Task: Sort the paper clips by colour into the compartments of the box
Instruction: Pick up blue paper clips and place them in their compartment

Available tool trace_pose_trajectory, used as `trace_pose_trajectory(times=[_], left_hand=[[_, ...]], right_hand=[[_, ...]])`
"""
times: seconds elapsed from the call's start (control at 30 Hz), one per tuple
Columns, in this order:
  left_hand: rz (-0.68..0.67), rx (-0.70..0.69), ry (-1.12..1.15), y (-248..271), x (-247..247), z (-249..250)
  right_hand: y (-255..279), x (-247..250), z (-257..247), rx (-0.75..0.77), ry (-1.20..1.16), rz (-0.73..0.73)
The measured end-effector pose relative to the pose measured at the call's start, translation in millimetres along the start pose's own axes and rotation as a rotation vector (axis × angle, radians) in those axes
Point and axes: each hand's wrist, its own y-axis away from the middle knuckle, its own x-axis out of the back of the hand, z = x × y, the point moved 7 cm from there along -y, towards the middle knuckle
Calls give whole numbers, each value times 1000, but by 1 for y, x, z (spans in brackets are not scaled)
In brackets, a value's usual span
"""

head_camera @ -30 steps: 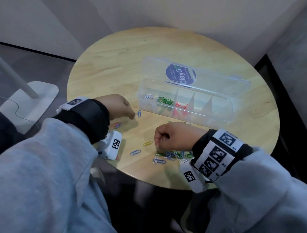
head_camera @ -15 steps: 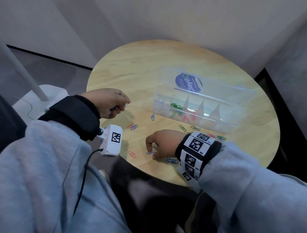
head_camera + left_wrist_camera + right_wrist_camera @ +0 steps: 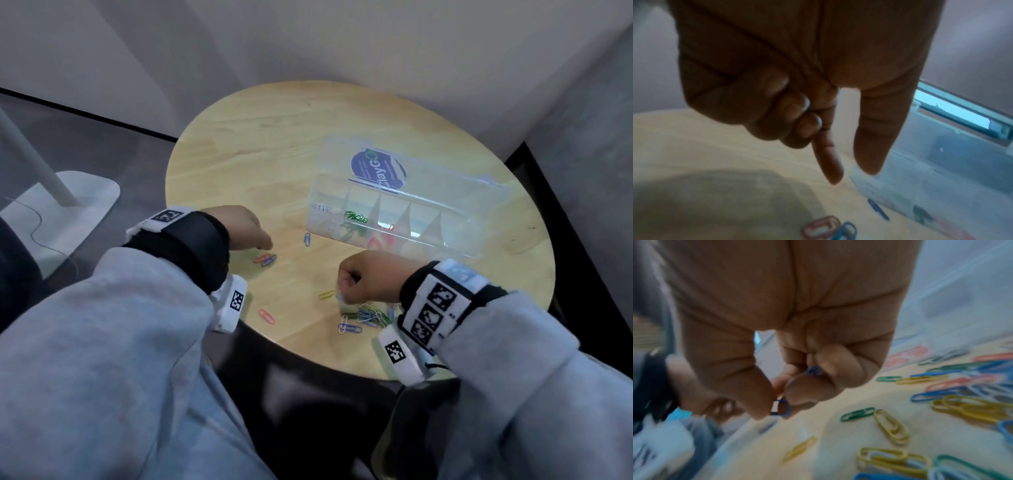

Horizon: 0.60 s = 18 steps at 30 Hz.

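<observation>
A clear compartment box (image 3: 455, 236) lies open on the round wooden table (image 3: 239, 154). White clips (image 3: 323, 209), green clips (image 3: 356, 217) and red clips (image 3: 385, 228) sit in its three left compartments. My left hand (image 3: 269, 246) (image 3: 851, 175) hovers empty, index and thumb straight and apart, just above a red and blue clip pair (image 3: 265, 259) (image 3: 830, 227). My right hand (image 3: 342, 296) (image 3: 779, 405) pinches a blue clip (image 3: 786, 410) between thumb and index, with a second blue clip (image 3: 813, 370) under its curled fingers. A mixed pile of clips (image 3: 371, 315) (image 3: 962, 404) lies under the right wrist.
Loose on the table are a blue clip (image 3: 307, 238) beside the box's left end, a yellow clip (image 3: 327, 294) and a red clip (image 3: 266, 317) near the front edge. The box lid (image 3: 445, 185) lies open behind. A white lamp base (image 3: 61, 205) stands on the floor at left.
My left hand has come down from a raised position to just above the red and blue clips. My right hand has lifted off the table with a blue clip pinched.
</observation>
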Motion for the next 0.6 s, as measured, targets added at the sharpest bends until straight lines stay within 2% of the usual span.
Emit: trace_pose_trajectory(times=[0.13,0.3,0.5,0.6], left_hand=[[43,-63,-118,1,-8,6],[-33,-123,-123,-6,-29,10],[3,-130,-166,-13,-31,9],[12,-124,-171,-14,-28,9]], right_hand=[[10,2,35,-109,-328,76],[19,-21,51,-174,-495,-49],[19,-26,51,-186,-536,-46],[20,-31,49,-164,-480,-81]])
